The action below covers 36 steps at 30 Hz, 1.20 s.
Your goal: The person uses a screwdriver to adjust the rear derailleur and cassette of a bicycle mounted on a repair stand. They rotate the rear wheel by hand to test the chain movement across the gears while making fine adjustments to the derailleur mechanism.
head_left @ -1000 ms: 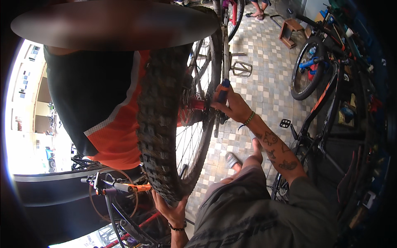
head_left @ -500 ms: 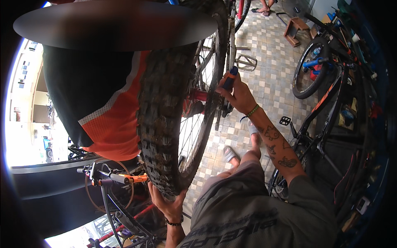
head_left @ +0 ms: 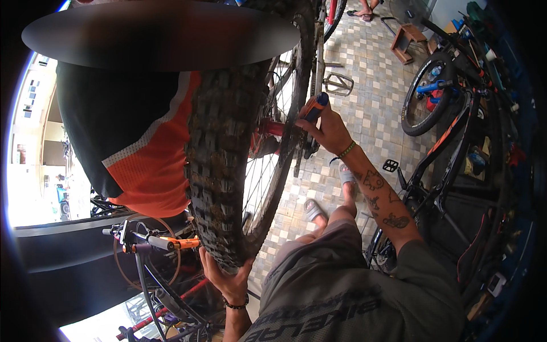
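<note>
A bicycle wheel with a knobbly, muddy tyre (head_left: 216, 176) stands upright in front of me, its spokes and red hub (head_left: 274, 127) to the right of the tread. My left hand (head_left: 228, 280) cups the tyre's lower end, thumb on one side and fingers on the other. In my right hand (head_left: 329, 130), beside the hub and the chain parts, is a short blue and orange cylindrical object (head_left: 315, 108). I cannot make out whether it is a tool handle or a small bottle. Its lower part hides behind my fingers. A pedal (head_left: 339, 84) juts out just beyond.
Close by at the left is a person in a black and orange shirt (head_left: 151, 171). An orange-gripped handlebar (head_left: 183, 243) sits near my left hand. Another black and orange bicycle (head_left: 450, 137) leans at the right. A wooden stool (head_left: 405, 44) lies farther off on the tiled floor (head_left: 364, 68).
The view has shifted slightly. My left hand stays on the tyre and my right hand keeps the blue and orange object near the hub, with little visible movement.
</note>
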Tool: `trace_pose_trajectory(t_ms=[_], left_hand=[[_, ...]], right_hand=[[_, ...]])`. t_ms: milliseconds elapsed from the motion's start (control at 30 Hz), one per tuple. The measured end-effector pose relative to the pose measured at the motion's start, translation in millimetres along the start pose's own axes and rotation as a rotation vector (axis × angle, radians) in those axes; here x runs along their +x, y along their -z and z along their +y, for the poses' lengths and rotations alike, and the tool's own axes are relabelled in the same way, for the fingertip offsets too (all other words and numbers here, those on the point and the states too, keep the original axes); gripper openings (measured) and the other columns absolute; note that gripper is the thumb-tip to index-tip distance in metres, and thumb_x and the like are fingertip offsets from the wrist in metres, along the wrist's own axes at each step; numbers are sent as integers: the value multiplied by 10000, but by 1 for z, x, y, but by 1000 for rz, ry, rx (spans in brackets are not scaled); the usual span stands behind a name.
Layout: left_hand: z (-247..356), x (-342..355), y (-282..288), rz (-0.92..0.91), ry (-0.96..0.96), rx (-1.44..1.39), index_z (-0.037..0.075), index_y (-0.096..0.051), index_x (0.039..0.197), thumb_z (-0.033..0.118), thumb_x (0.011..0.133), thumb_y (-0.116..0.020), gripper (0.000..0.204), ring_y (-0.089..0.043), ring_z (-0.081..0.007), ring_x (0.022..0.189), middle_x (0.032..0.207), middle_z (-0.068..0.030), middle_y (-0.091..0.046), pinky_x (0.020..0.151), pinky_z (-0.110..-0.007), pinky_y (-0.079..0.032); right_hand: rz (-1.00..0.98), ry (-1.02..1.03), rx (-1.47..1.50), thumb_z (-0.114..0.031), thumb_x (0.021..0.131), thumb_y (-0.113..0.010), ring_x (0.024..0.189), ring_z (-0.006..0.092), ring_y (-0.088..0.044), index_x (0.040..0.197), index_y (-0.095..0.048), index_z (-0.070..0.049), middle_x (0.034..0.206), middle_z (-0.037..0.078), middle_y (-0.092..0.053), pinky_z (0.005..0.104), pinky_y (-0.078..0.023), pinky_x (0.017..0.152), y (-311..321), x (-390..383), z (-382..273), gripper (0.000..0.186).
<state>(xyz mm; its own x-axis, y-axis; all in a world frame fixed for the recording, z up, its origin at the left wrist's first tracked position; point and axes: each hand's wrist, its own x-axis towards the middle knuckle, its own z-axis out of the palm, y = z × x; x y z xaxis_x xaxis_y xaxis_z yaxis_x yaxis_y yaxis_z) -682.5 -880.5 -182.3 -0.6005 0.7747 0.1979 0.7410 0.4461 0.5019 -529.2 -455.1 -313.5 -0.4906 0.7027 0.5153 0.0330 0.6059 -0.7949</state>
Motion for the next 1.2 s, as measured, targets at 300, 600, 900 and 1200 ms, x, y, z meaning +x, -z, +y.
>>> trace_pose_trajectory(t_ms=[300, 600, 900, 1200], left_hand=[[7, 0, 1, 21, -11, 17, 47, -362, 1624, 362, 689, -1052, 1204, -470, -519, 1486, 1637, -336, -420, 1217, -623, -383], [3, 0, -1, 44, -47, 33, 39, -356, 1628, 338, 686, -1051, 1208, -467, -512, 1489, 1639, -331, -416, 1229, -622, -371], [7, 6, -2, 116, -77, 11, 16, -408, 1585, 280, 603, -1064, 1211, -511, -524, 1430, 1563, -331, -495, 1191, -605, -395], [-1, 4, -8, 197, -109, 54, -11, -462, 1511, 308, 629, -1036, 1100, -570, -530, 1340, 1493, -322, -546, 1131, -596, -440]], right_hand=[[-55, -35, -124, -409, 1003, -808, 721, 358, -742, 1321, -457, -23, 863, 151, -705, 430, -581, 644, -7, -6, -1, 611], [56, -162, 181, -384, 1020, -796, 770, 253, -769, 1356, -428, 15, 894, 103, -733, 360, -601, 723, -6, 1, -4, 639], [-76, -134, -57, -471, 1013, -776, 755, 377, -770, 1326, -440, 21, 868, 192, -720, 440, -611, 656, -9, -4, 1, 673], [-127, -30, -83, -455, 997, -791, 736, 391, -744, 1294, -500, -20, 852, 166, -703, 460, -599, 656, -5, -8, -1, 601]])
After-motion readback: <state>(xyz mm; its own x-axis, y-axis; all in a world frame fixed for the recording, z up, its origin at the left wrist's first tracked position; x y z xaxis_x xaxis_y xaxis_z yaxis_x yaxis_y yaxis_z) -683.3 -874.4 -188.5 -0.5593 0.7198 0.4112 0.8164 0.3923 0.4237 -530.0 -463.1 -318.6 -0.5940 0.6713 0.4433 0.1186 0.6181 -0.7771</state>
